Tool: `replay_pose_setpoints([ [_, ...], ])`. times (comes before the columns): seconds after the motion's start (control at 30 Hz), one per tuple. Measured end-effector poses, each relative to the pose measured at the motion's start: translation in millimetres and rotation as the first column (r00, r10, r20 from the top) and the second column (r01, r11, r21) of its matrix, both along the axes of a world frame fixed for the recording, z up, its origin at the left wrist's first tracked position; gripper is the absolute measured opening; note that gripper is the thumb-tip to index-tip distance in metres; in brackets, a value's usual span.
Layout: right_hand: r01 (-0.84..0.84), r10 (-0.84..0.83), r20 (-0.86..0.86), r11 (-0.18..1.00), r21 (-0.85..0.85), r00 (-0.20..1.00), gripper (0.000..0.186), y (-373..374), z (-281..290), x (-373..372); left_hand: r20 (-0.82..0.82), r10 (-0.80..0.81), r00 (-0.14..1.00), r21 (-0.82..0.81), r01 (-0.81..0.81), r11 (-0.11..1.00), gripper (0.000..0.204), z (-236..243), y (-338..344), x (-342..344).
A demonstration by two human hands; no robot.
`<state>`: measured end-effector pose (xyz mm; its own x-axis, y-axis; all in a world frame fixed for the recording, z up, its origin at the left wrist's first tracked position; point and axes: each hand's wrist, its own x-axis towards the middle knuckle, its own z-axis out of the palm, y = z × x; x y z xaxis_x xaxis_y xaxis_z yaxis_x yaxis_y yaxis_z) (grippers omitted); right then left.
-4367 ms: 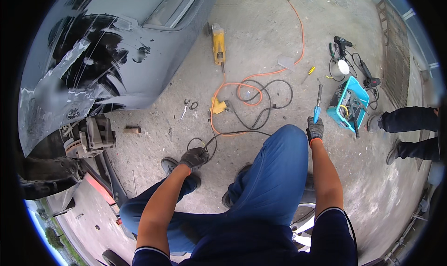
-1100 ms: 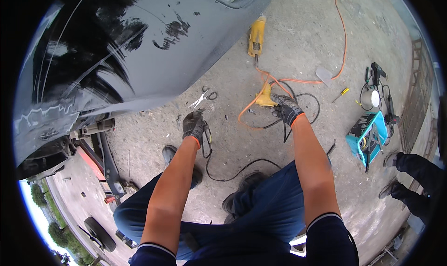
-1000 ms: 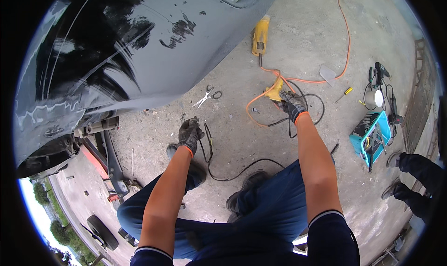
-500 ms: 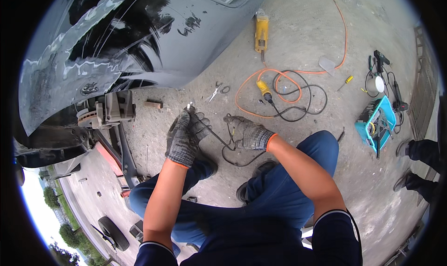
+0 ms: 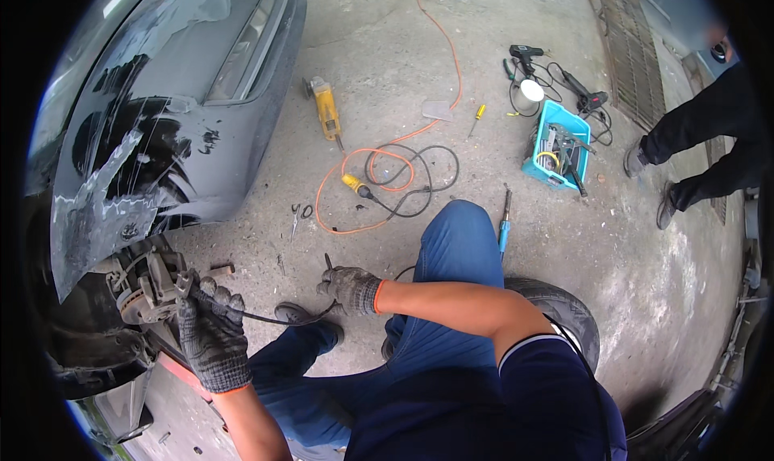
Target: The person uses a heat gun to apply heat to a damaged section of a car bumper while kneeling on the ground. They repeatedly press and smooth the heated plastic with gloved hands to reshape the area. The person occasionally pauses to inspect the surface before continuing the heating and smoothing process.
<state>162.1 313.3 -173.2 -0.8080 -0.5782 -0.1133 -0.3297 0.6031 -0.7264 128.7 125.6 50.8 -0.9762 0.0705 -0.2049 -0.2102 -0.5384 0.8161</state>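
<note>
Fingers of my left hand (image 5: 211, 332), in a dark knit work glove, are curled and clenched around one end of a thin black cable (image 5: 274, 319), pressed right up against the brake caliper (image 5: 153, 279) and disc of the car's exposed front hub. My right hand (image 5: 348, 287), gloved the same way, pinches the cable's other end together with a small dark pointed tool (image 5: 328, 262) that sticks up from the fingertips; I cannot tell exactly what that tool is.

The cable sags in a loose curve between my two hands, just above my shoe, so I judge it light, limp and easy to kink. It looks best gripped near its ends, close to the fitting, where I hold it now. The caliper looks heavy, rigid cast metal, probably grimy and slick, better steadied by its body than pulled by the cable.

I am crouched in blue trousers on a concrete floor beside the dark car bumper (image 5: 185, 114). Well apart on the floor lie a yellow angle grinder (image 5: 326, 114), a coiled orange extension cord (image 5: 367, 183), pliers (image 5: 300, 214), a blue-handled tool (image 5: 505, 223), a yellow screwdriver (image 5: 477, 120) and a blue tool tray (image 5: 556, 145). A loose tyre (image 5: 564, 312) sits just behind my right arm. Another person's legs (image 5: 693, 150) stand at the far right.
</note>
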Motion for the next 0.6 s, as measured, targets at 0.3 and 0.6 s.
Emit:
replay_pose_setpoints([
  [0.3, 0.602, -0.793, -0.185, 0.57, -0.559, 0.58, 0.023, 101, 88, -1, -0.132, -0.119, 0.984, -0.287, 0.077, 0.955, 0.046, -31, 72, 7],
  [0.6, 0.638, -0.779, -0.165, 0.598, -0.485, 0.605, 0.027, 151, 135, 78, -0.139, -0.715, 0.685, -0.82, 0.326, 0.472, 0.102, -62, 148, 48],
])
